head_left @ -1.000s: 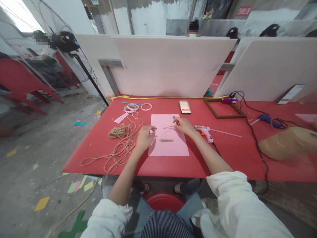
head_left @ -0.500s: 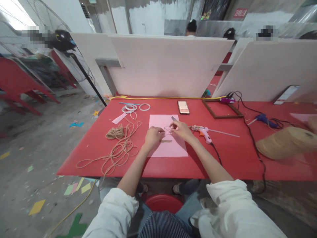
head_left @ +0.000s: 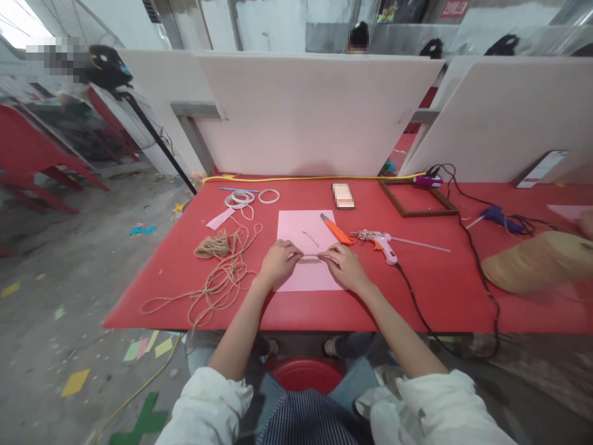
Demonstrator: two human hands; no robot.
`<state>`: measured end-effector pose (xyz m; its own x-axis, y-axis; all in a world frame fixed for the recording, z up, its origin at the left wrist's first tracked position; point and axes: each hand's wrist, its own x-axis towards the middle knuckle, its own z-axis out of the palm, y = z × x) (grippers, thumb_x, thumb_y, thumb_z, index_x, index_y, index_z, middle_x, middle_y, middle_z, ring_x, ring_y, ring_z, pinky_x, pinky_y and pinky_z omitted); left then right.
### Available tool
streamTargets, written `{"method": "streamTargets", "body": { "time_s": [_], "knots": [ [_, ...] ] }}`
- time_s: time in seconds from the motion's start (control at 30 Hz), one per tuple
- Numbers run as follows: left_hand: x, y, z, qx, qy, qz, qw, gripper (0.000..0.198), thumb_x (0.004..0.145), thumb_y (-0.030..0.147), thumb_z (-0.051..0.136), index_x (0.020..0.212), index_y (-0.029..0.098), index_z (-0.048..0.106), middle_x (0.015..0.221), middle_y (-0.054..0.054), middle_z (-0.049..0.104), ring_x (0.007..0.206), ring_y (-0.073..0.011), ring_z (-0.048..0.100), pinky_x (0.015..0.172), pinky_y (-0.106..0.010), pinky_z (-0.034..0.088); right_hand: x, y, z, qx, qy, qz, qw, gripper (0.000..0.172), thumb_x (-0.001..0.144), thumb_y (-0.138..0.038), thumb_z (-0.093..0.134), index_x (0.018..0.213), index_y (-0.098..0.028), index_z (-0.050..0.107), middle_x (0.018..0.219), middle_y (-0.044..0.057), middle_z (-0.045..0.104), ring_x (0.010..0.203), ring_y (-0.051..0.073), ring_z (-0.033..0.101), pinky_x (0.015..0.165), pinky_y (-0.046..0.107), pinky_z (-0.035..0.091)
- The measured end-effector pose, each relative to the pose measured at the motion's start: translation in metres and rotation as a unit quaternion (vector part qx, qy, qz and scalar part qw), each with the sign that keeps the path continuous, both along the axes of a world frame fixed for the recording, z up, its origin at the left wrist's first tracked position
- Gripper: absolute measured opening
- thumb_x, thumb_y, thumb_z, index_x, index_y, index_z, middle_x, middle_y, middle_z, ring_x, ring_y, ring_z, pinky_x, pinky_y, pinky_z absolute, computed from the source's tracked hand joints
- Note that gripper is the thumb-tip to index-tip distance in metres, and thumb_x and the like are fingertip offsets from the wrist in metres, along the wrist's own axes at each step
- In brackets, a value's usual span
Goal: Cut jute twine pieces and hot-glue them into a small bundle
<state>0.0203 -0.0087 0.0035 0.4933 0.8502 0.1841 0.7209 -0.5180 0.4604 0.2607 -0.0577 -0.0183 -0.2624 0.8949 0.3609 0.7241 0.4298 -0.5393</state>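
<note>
My left hand (head_left: 279,262) and my right hand (head_left: 346,266) are closed in pinches at the two ends of a short, thin piece of twine (head_left: 310,255). It is stretched level between them over a pink sheet of paper (head_left: 293,224). Just below it, a short brown strip (head_left: 309,261) lies on the sheet. Farther up the paper is a loose bit of twine (head_left: 311,238), lying aslant. An orange utility knife (head_left: 340,233) rests across the sheet's right edge, beyond my right hand.
Left of the paper are loose jute twine (head_left: 222,281), a twine bundle (head_left: 212,246) and white rings (head_left: 239,199). To the right lie a pink glue gun (head_left: 383,245) with its cord, a wooden frame (head_left: 426,213) and a large twine spool (head_left: 532,262). A phone (head_left: 343,196) lies behind.
My hands have come down slightly and drawn the twine straight between them. A loose bit now lies above on the paper. The knife, mostly covered by my right hand before, is now in plain view.
</note>
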Motion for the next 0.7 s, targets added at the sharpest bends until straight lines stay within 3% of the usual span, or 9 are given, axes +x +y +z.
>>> {"method": "streamTargets", "body": {
  "time_s": [0.43, 0.6, 0.7],
  "knots": [
    [-0.021, 0.001, 0.0, -0.008, -0.038, -0.032, 0.999, 0.02, 0.09, 0.014, 0.059, 0.096, 0.02, 0.077, 0.099, -0.005, 0.074, 0.096, -0.0197, 0.063, 0.095, -0.037, 0.043, 0.004, 0.001, -0.004, 0.01, 0.0, 0.003, 1.0, 0.024, 0.098, -0.019, 0.058, 0.104, -0.025, 0.08, 0.105, 0.007, 0.064, 0.101, 0.02, 0.058, 0.088, 0.033, 0.047],
    [-0.023, 0.007, 0.0, -0.004, 0.003, -0.05, 0.999, 0.009, 0.087, 0.017, 0.065, 0.091, 0.019, 0.074, 0.098, -0.005, 0.072, 0.093, -0.0206, 0.062, 0.096, -0.038, 0.042, 0.001, 0.003, -0.001, -0.013, 0.015, -0.007, 1.0, 0.022, 0.096, -0.016, 0.059, 0.099, -0.024, 0.079, 0.106, 0.006, 0.063, 0.103, 0.019, 0.059, 0.089, 0.032, 0.046],
    [-0.018, 0.012, 0.0, 0.006, 0.03, -0.06, 0.998, 0.008, 0.088, 0.016, 0.064, 0.087, 0.017, 0.072, 0.095, -0.006, 0.07, 0.09, -0.021, 0.06, 0.095, -0.039, 0.043, -0.005, 0.008, 0.003, -0.057, 0.014, -0.032, 0.998, 0.011, 0.093, -0.02, 0.065, 0.095, -0.021, 0.076, 0.103, 0.005, 0.062, 0.097, 0.019, 0.06, 0.086, 0.031, 0.045]
  ]
}}
